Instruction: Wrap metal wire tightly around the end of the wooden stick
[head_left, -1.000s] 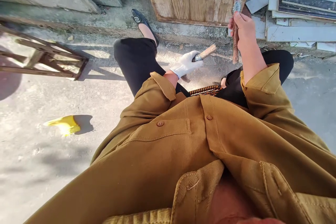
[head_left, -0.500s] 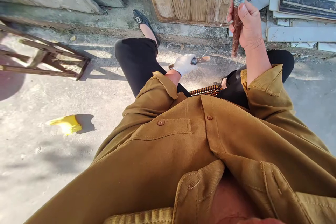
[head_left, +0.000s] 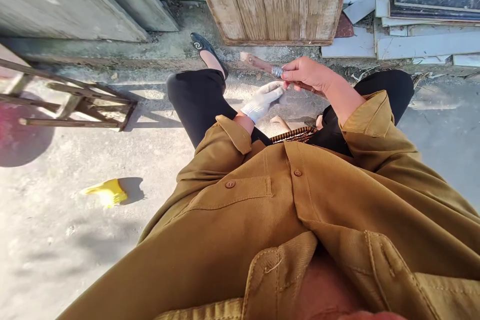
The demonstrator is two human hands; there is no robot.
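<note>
Stick (head_left: 258,63) w/ silver wire (head_left: 277,71) wound round it is in the bare R hand (head_left: 309,75), grip closed on it, out in front btwn the knees. Gloved L hand (head_left: 262,101) is right beside it, can't tell if that grip's holding anything tbh. Another wood pc (head_left: 279,121) nr the striped weave (head_left: 294,135), yellow thing (head_left: 108,192) on the ground (head_left: 75,240) off L

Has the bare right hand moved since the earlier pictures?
Yes: judged against the wooden panel, the right hand has moved left and nearer the body, from beside the panel's right corner to below its lower edge.
</note>
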